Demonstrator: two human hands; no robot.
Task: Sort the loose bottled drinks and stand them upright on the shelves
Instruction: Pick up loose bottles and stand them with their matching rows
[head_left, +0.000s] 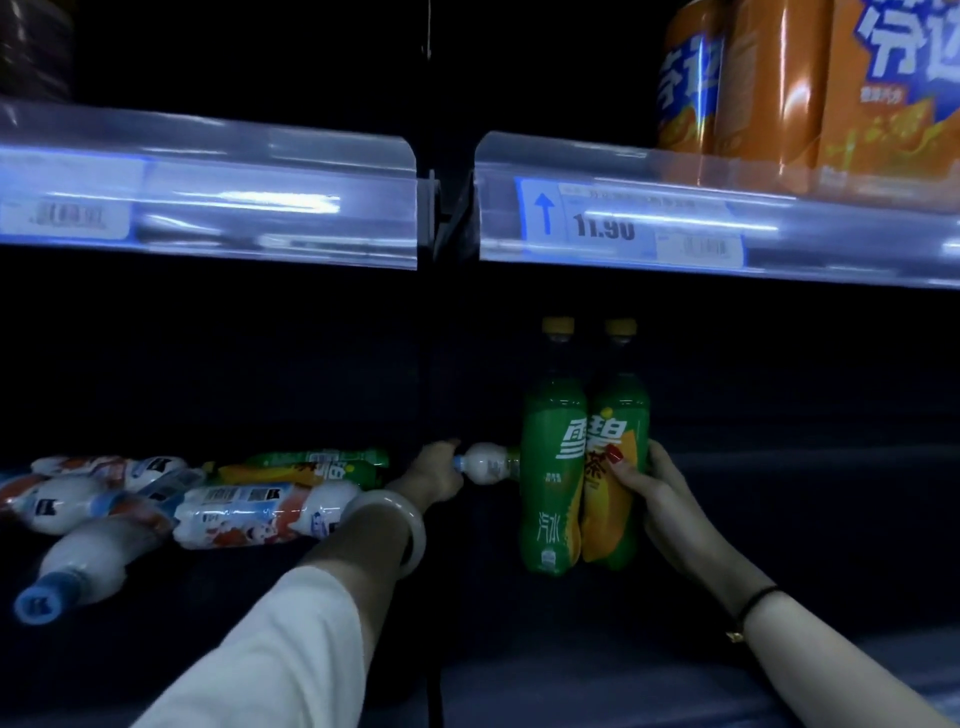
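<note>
Frankly, much of the lower shelf (779, 519) is too dark to read, and its back is lost in shadow. Your left hand (435, 470) reaches far in and closes around the cap end of a white bottle (488, 462) lying on its side. The fingers are turned away from you, and the bottle's base is hidden behind the left green bottle (551, 467). Your right hand (652, 491) grips the right green bottle (621, 415) from its right side, thumb on the label and the other fingers out of sight behind it. These two green bottles stand upright and touching near the middle of the shelf, each with a yellow cap. At the left, a pile (249, 514) of loose bottles lies flat. You can count four white ones, the leftmost cut off by the frame edge, and what look like two green ones at the far side, though they overlap too much to be sure. A pale bangle (410, 530) circles your left wrist. Above run two clear price rails (208, 192). One tag (602, 226) reads 11.90, and the tag at the far left is too blurred to read. Orange packs (779, 88) at the top right are cropped, so their number is unclear.
</note>
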